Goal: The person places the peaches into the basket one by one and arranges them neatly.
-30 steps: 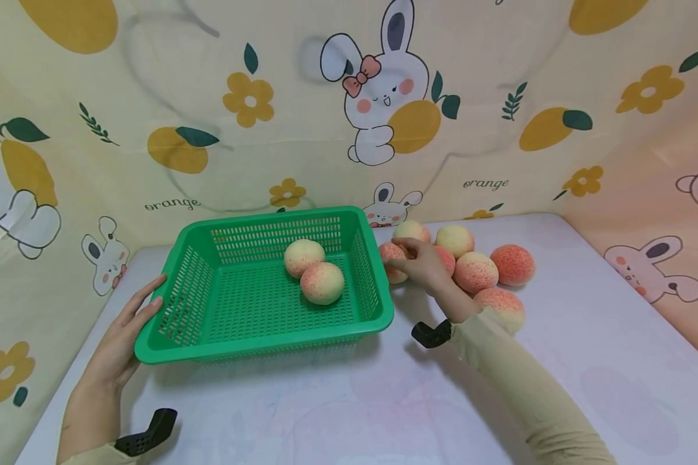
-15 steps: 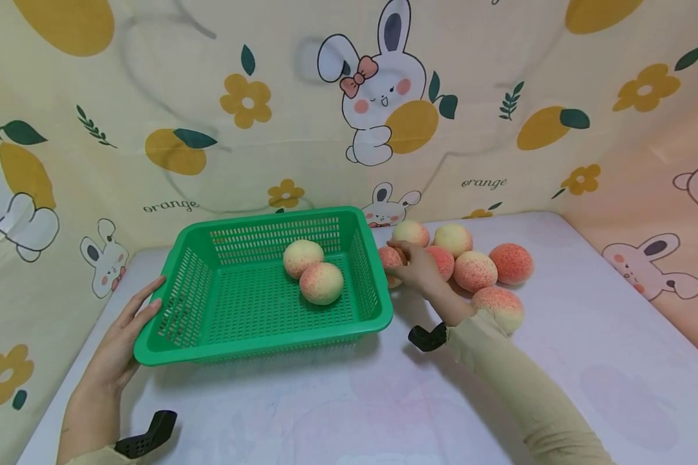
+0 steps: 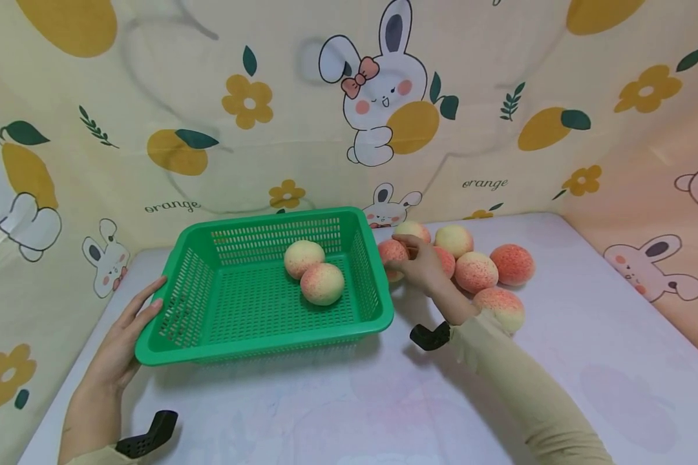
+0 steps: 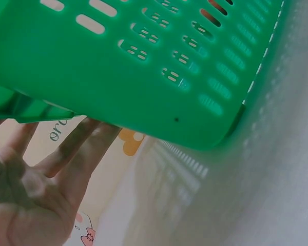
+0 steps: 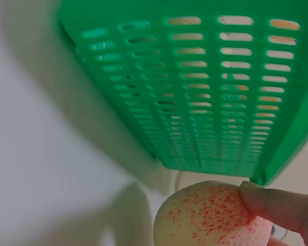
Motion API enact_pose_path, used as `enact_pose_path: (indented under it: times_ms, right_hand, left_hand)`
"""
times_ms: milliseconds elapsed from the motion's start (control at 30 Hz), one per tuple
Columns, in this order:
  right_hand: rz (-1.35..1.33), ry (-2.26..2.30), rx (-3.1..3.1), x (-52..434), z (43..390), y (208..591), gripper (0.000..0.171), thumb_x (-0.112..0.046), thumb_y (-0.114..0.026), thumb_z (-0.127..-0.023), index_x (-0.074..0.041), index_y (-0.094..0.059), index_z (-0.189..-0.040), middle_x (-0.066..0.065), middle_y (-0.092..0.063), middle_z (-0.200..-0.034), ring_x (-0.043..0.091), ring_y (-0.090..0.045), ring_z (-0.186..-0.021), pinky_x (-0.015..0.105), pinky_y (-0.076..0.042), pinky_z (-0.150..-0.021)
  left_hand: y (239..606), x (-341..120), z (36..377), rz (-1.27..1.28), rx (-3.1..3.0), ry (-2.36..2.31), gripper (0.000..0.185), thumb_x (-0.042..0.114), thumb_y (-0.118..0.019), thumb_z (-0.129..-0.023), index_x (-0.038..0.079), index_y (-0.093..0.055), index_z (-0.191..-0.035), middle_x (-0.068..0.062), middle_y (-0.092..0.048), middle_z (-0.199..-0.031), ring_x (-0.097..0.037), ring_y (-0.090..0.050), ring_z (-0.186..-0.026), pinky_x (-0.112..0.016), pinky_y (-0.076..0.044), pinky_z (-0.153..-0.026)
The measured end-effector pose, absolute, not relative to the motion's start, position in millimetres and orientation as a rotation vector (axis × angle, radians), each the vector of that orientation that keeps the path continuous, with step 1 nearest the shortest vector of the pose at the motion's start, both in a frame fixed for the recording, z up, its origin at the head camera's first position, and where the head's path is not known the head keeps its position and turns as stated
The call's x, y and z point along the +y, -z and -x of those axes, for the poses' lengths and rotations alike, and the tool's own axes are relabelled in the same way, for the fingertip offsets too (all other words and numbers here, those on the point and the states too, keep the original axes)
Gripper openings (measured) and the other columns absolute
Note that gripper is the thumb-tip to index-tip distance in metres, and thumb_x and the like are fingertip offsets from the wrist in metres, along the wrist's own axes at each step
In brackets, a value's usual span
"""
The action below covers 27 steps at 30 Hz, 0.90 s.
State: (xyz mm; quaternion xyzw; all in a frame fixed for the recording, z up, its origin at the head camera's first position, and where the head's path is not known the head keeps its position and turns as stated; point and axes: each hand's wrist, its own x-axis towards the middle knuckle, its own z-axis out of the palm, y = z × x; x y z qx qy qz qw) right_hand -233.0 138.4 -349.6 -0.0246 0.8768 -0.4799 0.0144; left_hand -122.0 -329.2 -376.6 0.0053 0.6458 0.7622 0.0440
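Right hand (image 3: 423,266): arm reaches forward across the table (image 3: 558,361), sleeve to the wrist, fingers curled over a peach (image 3: 392,253). The right wrist view shows a fingertip (image 5: 277,206) pressed on the peach's upper side; the hand grips it. Whether the peach sits on the table or is lifted, cannot tell.

Left hand (image 3: 122,345): lies flat, fingers straight and together, tips against the near left corner of the green basket (image 3: 209,349). The left wrist view shows the fingers (image 4: 77,148) under the corner's rim, palm open, holding nothing.

Edges and room: the gripped peach is just beside the basket's right wall, on the thumb side of the right hand. Behind and on the far side of that hand lie 6 more peaches (image 3: 475,271) in a close cluster, several touching; 1 sits against the right forearm. Bare tabletop lies between the 2 forearms, in front of the basket. A patterned curtain (image 3: 302,116) closes off the table just beyond the basket and cluster.

Gripped peach: round, pale cream with red speckling, matte skin. 2 similar peaches (image 3: 322,283) rest touching inside the basket, toward its right wall.
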Motion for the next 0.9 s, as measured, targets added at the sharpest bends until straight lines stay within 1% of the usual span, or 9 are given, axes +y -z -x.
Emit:
enact_pose_path:
  times_ms: [133,267,333,400,500,567,667,800,900]
  right_hand:
    - [0.066,1.512,2.742,143,233,342,0.058,-0.014,-0.069,-0.085,-0.007,-0.049,-0.139,0.019,-0.05,-0.139,0.035,-0.051,-0.123,0.046,-0.047,-0.098]
    - [0.033,1.489,2.754,146,232,335,0.057,-0.018,-0.07,-0.086,-0.01,-0.05,-0.139,0.014,-0.05,-0.141,0.034,-0.049,-0.127,0.046,-0.044,-0.102]
    - [0.014,1.519,2.728,147,232,332,0.058,-0.018,-0.07,-0.086,-0.012,-0.049,-0.14,0.013,-0.049,-0.141,0.033,-0.047,-0.128,0.046,-0.044,-0.102]
    - [0.008,1.56,2.699,148,232,329,0.059,-0.018,-0.071,-0.086,-0.012,-0.048,-0.14,0.013,-0.049,-0.141,0.033,-0.047,-0.128,0.044,-0.046,-0.099]
    - [0.003,1.602,2.683,148,233,323,0.059,-0.018,-0.071,-0.086,-0.012,-0.048,-0.141,0.013,-0.049,-0.141,0.032,-0.048,-0.126,0.04,-0.051,-0.091]
    - [-0.003,1.6,2.698,146,233,318,0.059,-0.02,-0.071,-0.086,-0.014,-0.048,-0.141,0.013,-0.049,-0.141,0.031,-0.048,-0.125,0.039,-0.051,-0.088]
    - [-0.024,1.609,2.714,144,234,312,0.059,-0.021,-0.072,-0.085,-0.015,-0.049,-0.14,0.012,-0.049,-0.141,0.031,-0.047,-0.124,0.041,-0.05,-0.09]
    - [-0.064,1.657,2.696,142,234,304,0.059,-0.021,-0.073,-0.084,-0.016,-0.051,-0.138,0.011,-0.049,-0.141,0.029,-0.043,-0.126,0.045,-0.044,-0.098]
    - [-0.066,1.68,2.684,141,234,298,0.059,-0.022,-0.073,-0.084,-0.017,-0.051,-0.138,0.011,-0.048,-0.142,0.028,-0.041,-0.127,0.041,-0.043,-0.096]
  left_hand:
    - [376,-330,122,0.002,1.972,-2.325,0.043,0.021,-0.042,-0.104,0.036,-0.039,-0.144,0.015,-0.06,-0.111,-0.01,-0.069,-0.079,-0.027,-0.058,-0.062]
    - [375,-330,122,0.02,1.977,-2.321,0.044,0.023,-0.043,-0.103,0.037,-0.038,-0.145,0.016,-0.06,-0.111,-0.01,-0.069,-0.079,-0.027,-0.058,-0.063]
    - [375,-330,123,0.019,1.981,-2.318,0.044,0.023,-0.043,-0.103,0.036,-0.038,-0.145,0.016,-0.058,-0.112,-0.01,-0.068,-0.079,-0.027,-0.058,-0.063]
    - [376,-330,123,0.013,1.979,-2.318,0.044,0.023,-0.043,-0.103,0.036,-0.038,-0.145,0.016,-0.058,-0.113,-0.009,-0.068,-0.08,-0.027,-0.058,-0.063]
    - [376,-330,123,0.002,1.974,-2.324,0.044,0.022,-0.043,-0.103,0.036,-0.039,-0.144,0.015,-0.058,-0.113,-0.009,-0.068,-0.08,-0.027,-0.058,-0.063]
    - [377,-329,122,-0.002,1.964,-2.333,0.043,0.022,-0.043,-0.103,0.036,-0.039,-0.144,0.015,-0.059,-0.112,-0.01,-0.069,-0.079,-0.027,-0.058,-0.063]
    - [377,-329,123,-0.003,1.958,-2.339,0.043,0.022,-0.043,-0.103,0.036,-0.04,-0.144,0.015,-0.059,-0.112,-0.01,-0.069,-0.08,-0.027,-0.058,-0.063]
    - [376,-329,123,-0.002,1.967,-2.331,0.043,0.022,-0.044,-0.103,0.036,-0.039,-0.144,0.016,-0.059,-0.112,-0.009,-0.068,-0.08,-0.026,-0.058,-0.064]
    - [376,-329,123,-0.015,1.966,-2.332,0.042,0.022,-0.043,-0.103,0.036,-0.04,-0.143,0.014,-0.06,-0.111,-0.009,-0.068,-0.079,-0.026,-0.058,-0.063]
